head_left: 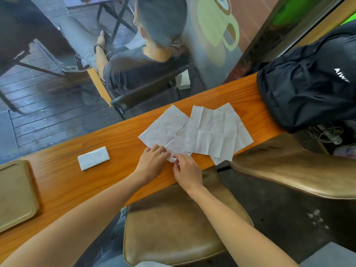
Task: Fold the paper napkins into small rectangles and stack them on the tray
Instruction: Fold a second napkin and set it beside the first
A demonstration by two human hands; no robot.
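A: Where are the napkins kept?
B: Unfolded napkins [204, 130] are spread on the wooden counter [119, 139]; their near corner is pinched by the left hand [152, 161] and right hand [187, 173] together.
A: And the rest?
B: 1 folded napkin [93, 158] is laid beside the tray [16, 193].

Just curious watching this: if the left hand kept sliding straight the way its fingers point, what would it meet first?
The left hand already rests at the near corner of the unfolded napkins; going on, it would probably run over that paper, toward the counter's far edge.
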